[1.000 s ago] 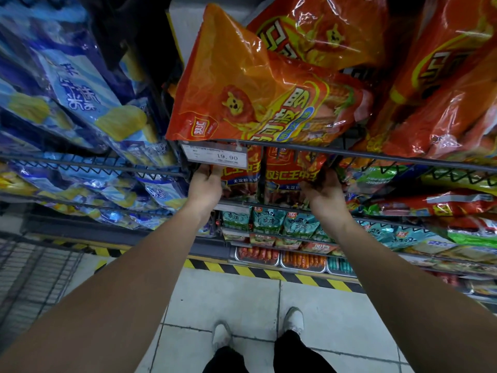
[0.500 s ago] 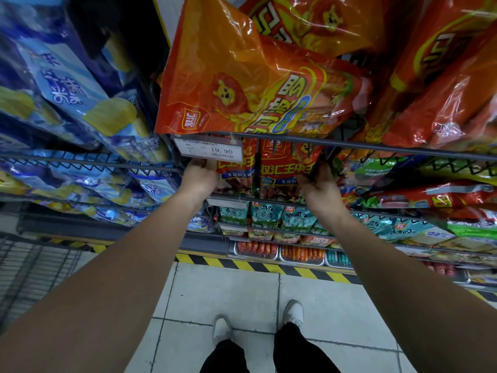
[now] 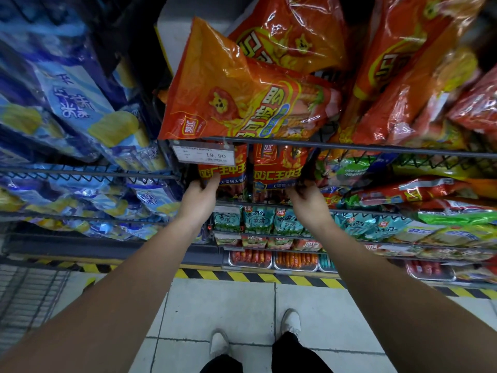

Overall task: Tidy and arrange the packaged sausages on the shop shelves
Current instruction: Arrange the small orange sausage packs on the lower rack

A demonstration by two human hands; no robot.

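Note:
Two red sausage packs stand side by side on the wire shelf under the price tag (image 3: pixel 203 154). My left hand (image 3: pixel 200 196) grips the left pack (image 3: pixel 224 173) at its outer edge, thumb on its front. My right hand (image 3: pixel 309 195) grips the right pack (image 3: pixel 278 172) at its right edge, fingers curled behind it. A large orange sausage bag (image 3: pixel 236 92) lies on the shelf above, leaning over the front wire.
More orange and red bags (image 3: pixel 403 76) fill the upper right shelf. Blue snack bags (image 3: pixel 67 109) fill the left rack. Teal packs (image 3: pixel 258 220) and trays of sausages (image 3: pixel 295 259) sit on lower shelves. A yellow-black strip (image 3: pixel 258 277) marks the floor edge.
Both hands have slid down a little from under the shelf wire and now hold the outer edges of the two red packs. The camera has tilted slightly.

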